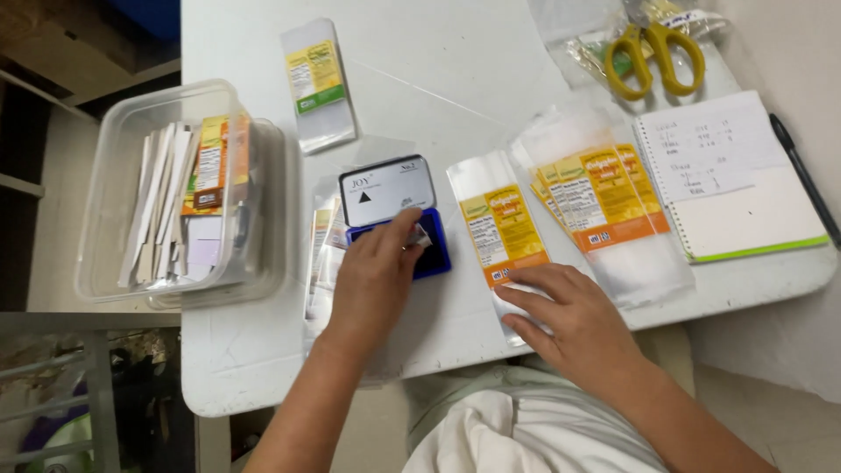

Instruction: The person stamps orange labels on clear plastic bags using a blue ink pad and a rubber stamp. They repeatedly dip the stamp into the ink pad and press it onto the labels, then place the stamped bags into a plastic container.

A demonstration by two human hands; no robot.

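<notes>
Looking down from my head, I am pressing a small stamp [419, 235] into the blue rectangular ink pad [435, 250] with my left hand [372, 280], whose fingers are pinched together on the stamp, so little of it is showing. The pad's hinged lid [387, 188], grey-white with a dark rim, is standing open behind it. My right hand [574, 320] is lying flat, fingers spread and together against the worktop [420, 79], pinning the lower end of a clear plastic pouch with a yellow and orange label [499, 232] just beside the pad.

To ink well, I am judging that the stamp should be going down square and lightly, not rocking, so the face is wetting evenly. I am keeping the pouch flat and taut under my right palm so it is not sliding.

A fanned stack of the same labelled pouches [604, 197] is lying further right, near a spiral notebook [731, 180] and yellow-handled scissors [655, 52]. A clear plastic tub of paper strips [175, 193] is sitting on my left.
</notes>
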